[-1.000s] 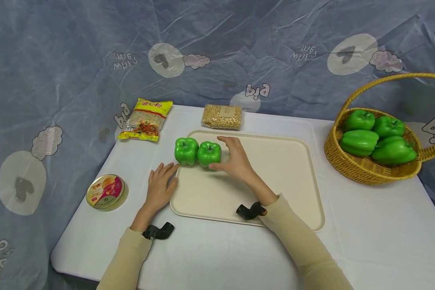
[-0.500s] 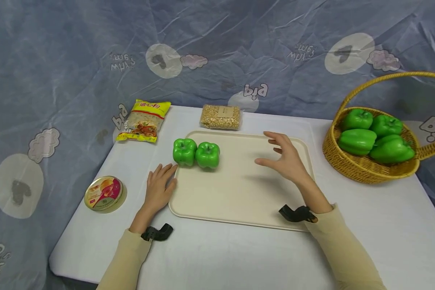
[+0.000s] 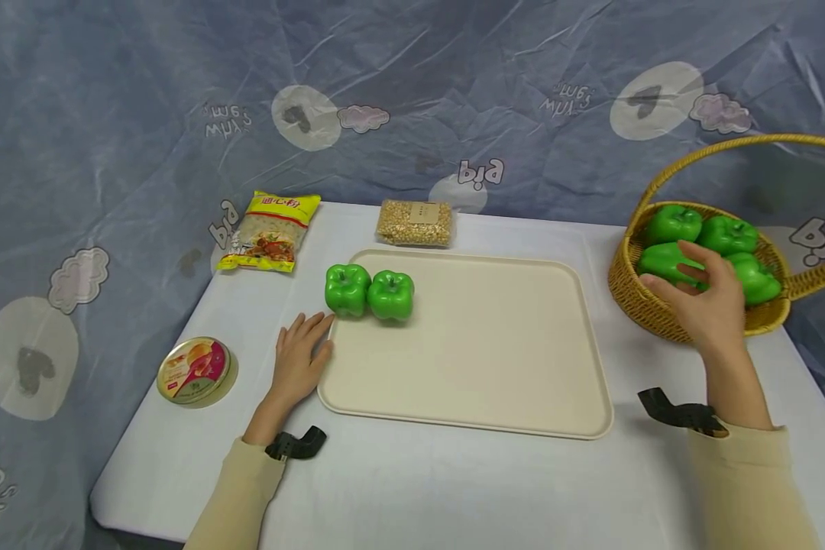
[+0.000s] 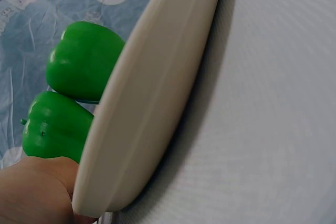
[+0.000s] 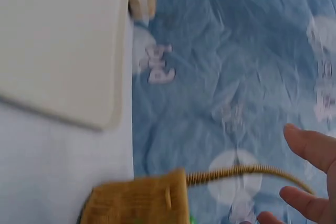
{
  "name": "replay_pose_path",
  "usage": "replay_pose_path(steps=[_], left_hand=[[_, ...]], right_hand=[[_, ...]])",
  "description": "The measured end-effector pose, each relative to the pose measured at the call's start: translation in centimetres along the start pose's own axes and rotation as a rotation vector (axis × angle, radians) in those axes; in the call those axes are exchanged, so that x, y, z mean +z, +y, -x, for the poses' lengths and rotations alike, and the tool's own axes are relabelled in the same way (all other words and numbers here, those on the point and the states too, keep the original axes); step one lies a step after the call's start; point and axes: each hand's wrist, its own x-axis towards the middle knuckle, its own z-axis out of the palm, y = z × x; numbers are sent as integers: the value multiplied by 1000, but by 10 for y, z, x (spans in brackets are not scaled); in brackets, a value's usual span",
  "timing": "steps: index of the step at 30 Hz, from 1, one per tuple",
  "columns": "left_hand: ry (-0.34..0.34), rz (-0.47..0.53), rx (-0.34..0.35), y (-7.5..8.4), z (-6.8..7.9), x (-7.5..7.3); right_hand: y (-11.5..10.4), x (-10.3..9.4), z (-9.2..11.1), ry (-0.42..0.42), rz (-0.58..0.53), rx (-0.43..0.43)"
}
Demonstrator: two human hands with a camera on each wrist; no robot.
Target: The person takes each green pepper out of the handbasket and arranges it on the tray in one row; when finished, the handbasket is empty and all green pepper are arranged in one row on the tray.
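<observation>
Two green bell peppers stand side by side at the tray's far left corner, the left pepper [image 3: 347,290] and the right pepper [image 3: 391,296]. My left hand [image 3: 299,357] rests at the left edge of the beige tray [image 3: 467,344], fingers spread, fingertips just below the peppers. Over the front of the wicker basket [image 3: 649,307] is my right hand [image 3: 711,302], thumb and fingers apart with nothing between them. In the head view it overlaps a green pepper [image 3: 662,261] lying in the basket. More green peppers lie behind, one partly covered by the hand.
A yellow pasta bag [image 3: 273,231] lies at the back left. Beside the tray's far edge is a pack of grains [image 3: 415,223]. A round tin [image 3: 195,371] stands at the left. The basket's tall handle [image 3: 729,143] arches above its rim.
My right hand has moved away from the right pepper on the tray, across to the basket at the right. The left hand has stayed at the tray's edge.
</observation>
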Motion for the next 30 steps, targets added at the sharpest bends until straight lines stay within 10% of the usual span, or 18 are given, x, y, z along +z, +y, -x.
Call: replay_pose_path(steps=[11, 30], left_hand=[[11, 3, 4, -1, 0, 1], [8, 19, -9, 0, 0, 2]], right_hand=[[44, -27, -38, 163, -56, 348], [56, -16, -60, -59, 137, 337]])
